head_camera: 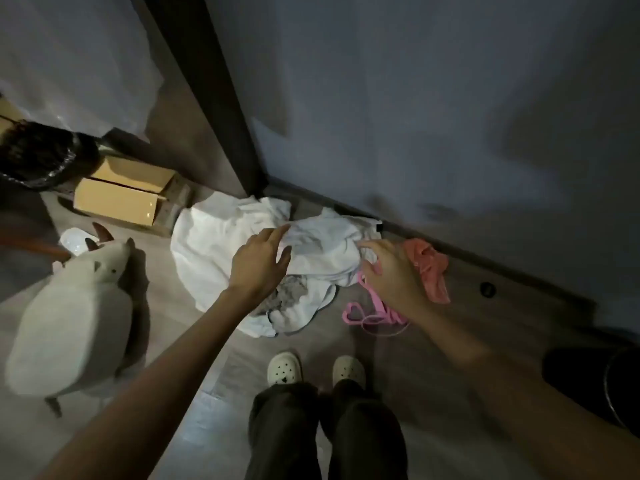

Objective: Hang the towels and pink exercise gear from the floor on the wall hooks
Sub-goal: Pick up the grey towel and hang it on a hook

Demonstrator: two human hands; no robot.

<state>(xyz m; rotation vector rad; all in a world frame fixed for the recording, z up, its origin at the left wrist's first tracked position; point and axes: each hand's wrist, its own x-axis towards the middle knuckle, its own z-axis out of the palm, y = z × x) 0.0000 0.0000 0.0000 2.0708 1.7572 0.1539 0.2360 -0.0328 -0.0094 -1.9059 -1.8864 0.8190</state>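
Observation:
A heap of white towels [214,244] lies crumpled on the floor against the wall's base. My left hand [259,261] hovers over the middle of the heap, fingers spread, holding nothing. My right hand [391,271] reaches down at the heap's right edge with fingers apart, fingertips near the cloth. A pink looped exercise band [360,315] lies on the floor just below my right hand, partly hidden by my wrist. A salmon-pink crumpled piece [431,268] lies to the right of that hand, by the skirting. No wall hooks are in view.
A white animal-shaped stool [72,313] stands at the left. Cardboard boxes [128,199] sit behind it, near a dark post [221,133]. The grey wall [433,116] runs along the right. My feet in white clogs [284,367] stand just before the heap.

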